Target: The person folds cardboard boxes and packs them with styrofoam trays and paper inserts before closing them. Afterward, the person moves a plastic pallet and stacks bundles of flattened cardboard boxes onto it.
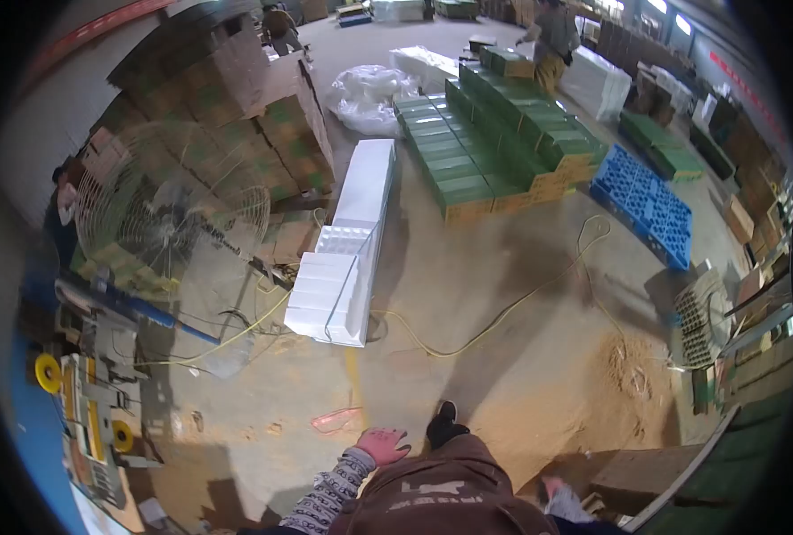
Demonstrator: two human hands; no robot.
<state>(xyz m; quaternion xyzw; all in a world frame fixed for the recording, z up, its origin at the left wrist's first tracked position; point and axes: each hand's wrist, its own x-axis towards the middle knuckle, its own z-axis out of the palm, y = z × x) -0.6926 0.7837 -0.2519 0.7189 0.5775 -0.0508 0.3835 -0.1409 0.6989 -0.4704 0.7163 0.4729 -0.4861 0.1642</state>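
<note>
My left hand (384,445), in a pink glove with dark fingertips, hangs beside the brown apron (441,490) at the bottom centre. Its fingers are spread and nothing is in them. Low on the right, my right hand (553,487) shows only as a small pink patch near a cardboard box (646,477); its fingers cannot be made out. One black shoe (446,426) stands on the floor ahead. Farther off lies a long stack of white foam blocks (329,290) with a strap round it.
Green-topped cartons (503,143) stand ahead, with a blue pallet (644,203) to their right. A large fan (169,214) and a machine with yellow reels (93,410) are at left. A yellow cable (494,325) crosses the floor. Other people (555,40) stand farther back.
</note>
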